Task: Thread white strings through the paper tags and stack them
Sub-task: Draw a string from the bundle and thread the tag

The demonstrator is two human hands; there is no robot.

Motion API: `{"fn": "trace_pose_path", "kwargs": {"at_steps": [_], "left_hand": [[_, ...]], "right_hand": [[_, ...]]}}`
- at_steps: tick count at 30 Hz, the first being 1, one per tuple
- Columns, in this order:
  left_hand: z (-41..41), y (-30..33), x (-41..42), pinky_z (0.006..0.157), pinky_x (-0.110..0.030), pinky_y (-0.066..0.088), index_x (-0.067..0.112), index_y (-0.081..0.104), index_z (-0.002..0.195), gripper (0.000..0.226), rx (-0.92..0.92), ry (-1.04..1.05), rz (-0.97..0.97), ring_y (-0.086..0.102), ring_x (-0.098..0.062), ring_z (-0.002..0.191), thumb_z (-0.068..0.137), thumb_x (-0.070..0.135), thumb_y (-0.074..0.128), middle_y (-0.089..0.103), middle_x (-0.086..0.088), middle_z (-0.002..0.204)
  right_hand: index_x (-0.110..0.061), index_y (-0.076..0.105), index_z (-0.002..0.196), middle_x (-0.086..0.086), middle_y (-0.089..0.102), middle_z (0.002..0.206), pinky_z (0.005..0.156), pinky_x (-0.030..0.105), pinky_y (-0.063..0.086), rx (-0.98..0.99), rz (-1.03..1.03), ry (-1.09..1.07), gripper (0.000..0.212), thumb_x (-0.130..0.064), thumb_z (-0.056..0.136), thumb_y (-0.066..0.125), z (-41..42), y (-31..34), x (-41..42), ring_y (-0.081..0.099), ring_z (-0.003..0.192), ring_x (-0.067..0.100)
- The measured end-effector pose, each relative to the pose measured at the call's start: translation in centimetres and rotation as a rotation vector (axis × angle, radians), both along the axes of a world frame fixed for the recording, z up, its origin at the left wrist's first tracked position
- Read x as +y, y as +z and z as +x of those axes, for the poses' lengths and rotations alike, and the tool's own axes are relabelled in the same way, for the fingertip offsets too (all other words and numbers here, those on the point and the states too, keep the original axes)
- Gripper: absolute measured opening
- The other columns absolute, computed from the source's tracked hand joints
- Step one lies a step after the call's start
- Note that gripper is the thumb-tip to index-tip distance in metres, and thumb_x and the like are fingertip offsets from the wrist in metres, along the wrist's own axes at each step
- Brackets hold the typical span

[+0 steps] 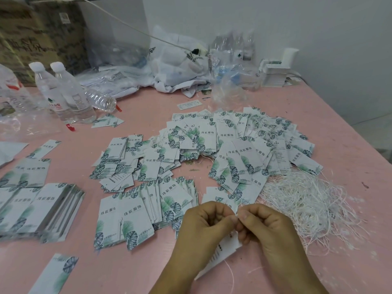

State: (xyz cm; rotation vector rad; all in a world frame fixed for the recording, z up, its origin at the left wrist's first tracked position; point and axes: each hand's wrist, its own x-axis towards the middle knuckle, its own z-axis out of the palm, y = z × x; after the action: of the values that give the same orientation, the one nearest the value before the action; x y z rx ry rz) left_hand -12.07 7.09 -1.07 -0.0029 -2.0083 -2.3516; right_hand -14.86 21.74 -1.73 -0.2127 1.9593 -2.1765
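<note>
My left hand (203, 228) and my right hand (265, 225) meet near the table's front edge, fingertips pinched together over a white paper tag (224, 249) that hangs between them. A thin white string (231, 272) trails down from under the tag. Whether the string passes through the tag's hole is hidden by my fingers. A loose pile of white strings (307, 200) lies just right of my hands. Leaf-printed tags (233, 149) are scattered across the middle of the pink table (127, 270), and neater stacks of tags (131, 215) sit left of my hands.
More tag stacks (42, 209) lie at the left edge. Water bottles (63, 92) stand at the back left, with plastic bags (176, 62) and cardboard boxes (40, 32) behind. A small white box of cards (275, 73) sits at the back right. The table's right edge runs diagonally.
</note>
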Motion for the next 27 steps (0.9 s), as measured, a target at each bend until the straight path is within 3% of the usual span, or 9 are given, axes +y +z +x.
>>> {"fn": "trace_pose_path", "kwargs": {"at_steps": [3, 6, 9, 13, 16, 19, 22, 24, 27], "left_hand": [[0.1, 0.1, -0.2, 0.056, -0.016, 0.049, 0.008, 0.07, 0.072, 0.011, -0.012, -0.064, 0.026, 0.065, -0.012, 0.055, 0.083, 0.008, 0.069, 0.071, -0.008, 0.064], [0.0, -0.1, -0.5, 0.051, -0.016, 0.042, 0.015, 0.073, 0.072, 0.008, -0.052, -0.041, -0.036, 0.055, -0.008, 0.051, 0.08, 0.018, 0.073, 0.07, -0.009, 0.063], [0.0, -0.5, -0.6, 0.05, -0.02, 0.04, 0.016, 0.074, 0.073, 0.01, -0.089, -0.022, -0.075, 0.05, -0.012, 0.052, 0.077, 0.025, 0.075, 0.066, -0.02, 0.064], [0.0, -0.4, -0.6, 0.05, -0.016, 0.039, 0.02, 0.074, 0.07, 0.007, -0.094, -0.035, -0.058, 0.049, -0.005, 0.049, 0.076, 0.022, 0.076, 0.063, 0.001, 0.057], [-0.1, -0.5, -0.6, 0.053, -0.015, 0.04, 0.022, 0.072, 0.07, 0.007, -0.041, -0.025, -0.058, 0.051, -0.005, 0.051, 0.077, 0.02, 0.074, 0.061, 0.006, 0.057], [-0.2, -0.5, -0.9, 0.056, -0.017, 0.041, 0.02, 0.07, 0.072, 0.007, 0.01, 0.004, 0.038, 0.051, -0.008, 0.055, 0.073, 0.026, 0.073, 0.061, 0.004, 0.062], [-0.5, -0.4, -1.3, 0.057, -0.018, 0.042, 0.017, 0.069, 0.07, 0.01, 0.027, -0.031, 0.324, 0.051, -0.01, 0.059, 0.07, 0.024, 0.077, 0.065, -0.003, 0.078], [-0.6, -0.3, -1.6, 0.057, -0.018, 0.044, 0.017, 0.071, 0.071, 0.019, 0.017, -0.086, 0.504, 0.055, -0.01, 0.063, 0.066, 0.028, 0.085, 0.067, -0.004, 0.082], [-0.5, 0.0, -2.1, 0.062, -0.021, 0.048, 0.016, 0.072, 0.074, 0.026, 0.002, -0.119, 0.708, 0.057, -0.01, 0.066, 0.064, 0.031, 0.091, 0.066, -0.003, 0.081]], "right_hand": [[-0.009, 0.073, 0.078, 0.011, 0.064, 0.063, 0.053, 0.023, 0.049, -0.032, -0.029, 0.032, 0.016, -0.025, 0.075, 0.072, -0.2, -0.4, 0.4, 0.056, 0.053, 0.017], [-0.008, 0.073, 0.076, 0.01, 0.062, 0.062, 0.05, 0.021, 0.047, -0.094, -0.079, 0.073, 0.027, -0.033, 0.068, 0.076, -0.4, -0.7, 0.5, 0.054, 0.052, 0.015], [-0.011, 0.072, 0.072, 0.009, 0.059, 0.059, 0.049, 0.019, 0.045, -0.163, -0.137, 0.119, 0.022, -0.031, 0.066, 0.078, -0.6, -0.8, 0.6, 0.052, 0.05, 0.012], [-0.015, 0.071, 0.069, 0.005, 0.056, 0.056, 0.044, 0.016, 0.039, -0.217, -0.139, 0.138, 0.02, -0.032, 0.063, 0.079, -0.8, -1.0, 0.7, 0.047, 0.046, 0.009], [-0.014, 0.07, 0.07, 0.006, 0.055, 0.057, 0.045, 0.016, 0.04, -0.205, -0.158, 0.13, 0.029, -0.038, 0.06, 0.084, -0.7, -1.1, 0.6, 0.047, 0.047, 0.01], [-0.012, 0.073, 0.082, 0.008, 0.062, 0.068, 0.056, 0.022, 0.048, -0.162, -0.244, 0.071, 0.029, -0.038, 0.072, 0.081, -0.9, -1.2, 0.6, 0.056, 0.062, 0.014], [-0.021, 0.073, 0.1, 0.005, 0.072, 0.096, 0.082, 0.029, 0.051, -0.067, -0.122, 0.013, 0.022, -0.02, 0.078, 0.072, -1.1, -1.4, 0.6, 0.066, 0.094, 0.018], [-0.03, 0.068, 0.115, 0.0, 0.069, 0.118, 0.098, 0.031, 0.046, -0.013, -0.008, 0.123, 0.039, -0.015, 0.078, 0.068, -0.7, -1.4, 0.3, 0.061, 0.116, 0.013], [-0.027, 0.054, 0.133, -0.006, 0.062, 0.132, 0.105, 0.027, 0.044, -0.009, 0.038, 0.333, 0.055, -0.021, 0.08, 0.068, 0.1, -1.4, -0.6, 0.055, 0.126, 0.01]]}}
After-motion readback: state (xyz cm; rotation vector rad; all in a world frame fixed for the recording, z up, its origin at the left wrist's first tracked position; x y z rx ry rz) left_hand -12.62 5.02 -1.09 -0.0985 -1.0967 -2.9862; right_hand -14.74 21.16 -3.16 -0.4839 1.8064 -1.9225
